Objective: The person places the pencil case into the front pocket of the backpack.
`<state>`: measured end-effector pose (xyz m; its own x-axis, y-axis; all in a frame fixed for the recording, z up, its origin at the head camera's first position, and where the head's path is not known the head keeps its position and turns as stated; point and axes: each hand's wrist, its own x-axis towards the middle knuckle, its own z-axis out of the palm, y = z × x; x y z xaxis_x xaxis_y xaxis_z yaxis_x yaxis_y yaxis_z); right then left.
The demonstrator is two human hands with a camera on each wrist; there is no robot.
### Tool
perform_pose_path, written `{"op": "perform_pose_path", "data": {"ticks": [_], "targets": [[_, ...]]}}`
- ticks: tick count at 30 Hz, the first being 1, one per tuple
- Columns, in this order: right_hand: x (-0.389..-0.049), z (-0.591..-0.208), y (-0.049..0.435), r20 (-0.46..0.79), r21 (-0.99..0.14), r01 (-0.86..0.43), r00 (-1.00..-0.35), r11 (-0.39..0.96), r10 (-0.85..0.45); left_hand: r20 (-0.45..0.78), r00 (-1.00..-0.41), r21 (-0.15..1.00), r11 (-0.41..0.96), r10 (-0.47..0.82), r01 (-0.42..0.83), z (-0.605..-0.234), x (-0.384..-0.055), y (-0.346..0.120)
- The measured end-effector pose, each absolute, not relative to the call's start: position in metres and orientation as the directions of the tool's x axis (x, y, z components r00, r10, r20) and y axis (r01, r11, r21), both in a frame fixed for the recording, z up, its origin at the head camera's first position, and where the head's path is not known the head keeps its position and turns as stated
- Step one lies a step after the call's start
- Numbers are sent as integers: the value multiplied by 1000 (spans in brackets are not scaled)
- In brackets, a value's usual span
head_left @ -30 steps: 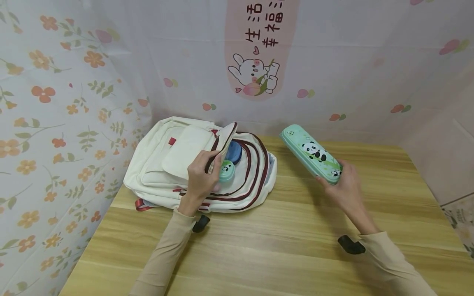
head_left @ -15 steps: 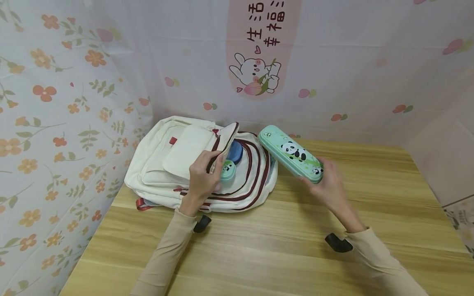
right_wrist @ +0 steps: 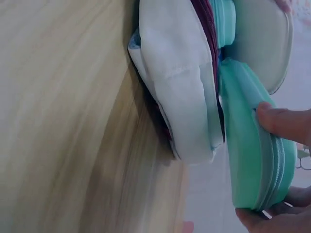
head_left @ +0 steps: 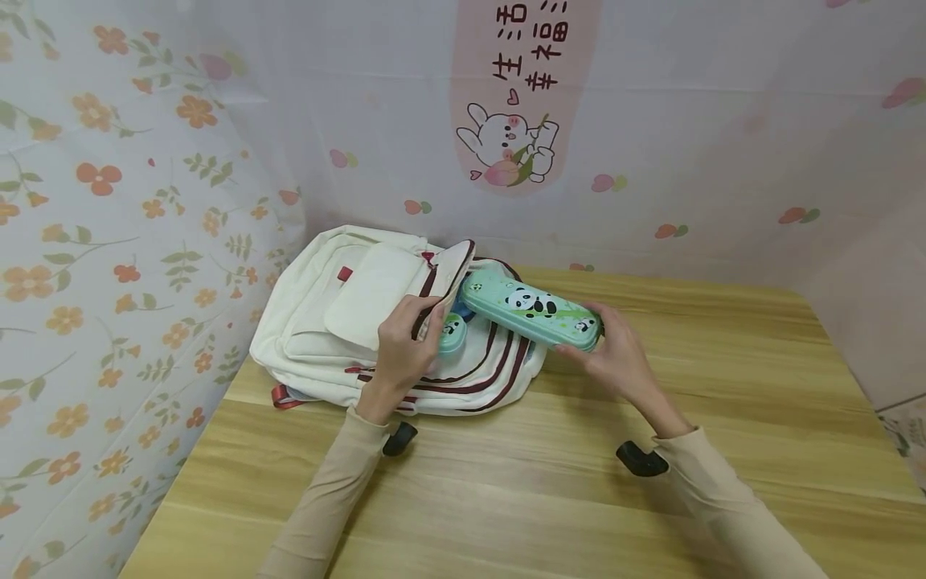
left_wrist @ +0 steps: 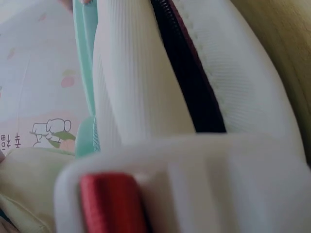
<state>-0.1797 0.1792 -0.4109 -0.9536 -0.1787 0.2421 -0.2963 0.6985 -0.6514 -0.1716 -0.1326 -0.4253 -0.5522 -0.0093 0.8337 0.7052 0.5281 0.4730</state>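
Observation:
A cream backpack [head_left: 304, 330] with dark red zips lies on the wooden table. My left hand [head_left: 405, 346] pinches the edge of its front pocket flap [head_left: 452, 265] and holds it up. Inside the pocket sit a small mint panda case [head_left: 453, 336] and, partly covered, a blue round item [head_left: 460, 304]. With its thumb and fingers, my right hand [head_left: 615, 354] grips one end of a mint panda pencil case [head_left: 531, 310], zipped along its side [right_wrist: 265, 170]. The pencil case's far end is over the pocket opening, beside the flap. The left wrist view mostly holds cream fabric and a red tab [left_wrist: 114, 204].
The wooden table [head_left: 506, 498] extends in front of and right of the backpack. A white curtain with a rabbit print [head_left: 506, 149] hangs behind, and a floral curtain [head_left: 123, 322] borders the left side.
My right hand has carried the pencil case leftward from above the table to the backpack's pocket, turning it nearer to level. The left hand keeps the flap lifted.

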Motion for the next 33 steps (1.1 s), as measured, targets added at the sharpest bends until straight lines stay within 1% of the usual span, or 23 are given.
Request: {"op": "perform_pose_path", "data": {"ticks": [2, 10, 16, 22, 27, 33], "targets": [[-183, -411, 178, 241, -660, -298, -953, 690, -182, 832, -554, 476, 526, -10, 705, -425, -172, -132], [-197, -411, 170, 181, -750, -228, -974, 621, -139, 826, -564, 482, 529, -7, 698, -424, -171, -131], [-206, -409, 165, 160, -758, -226, -974, 611, -161, 828, -561, 475, 538, -4, 697, -424, -171, -132], [-215, -406, 163, 141, -731, -241, -969, 638, -204, 830, -558, 471, 544, -4, 695, -425, -170, -133], [-218, -404, 160, 150, -725, -251, -966, 641, -209, 848, -529, 448, 550, -12, 705, -423, -172, -132], [-220, -400, 158, 143, -759, -265, -959, 595, -244, 869, -494, 414, 554, -5, 722, -420, -176, -132]]}}
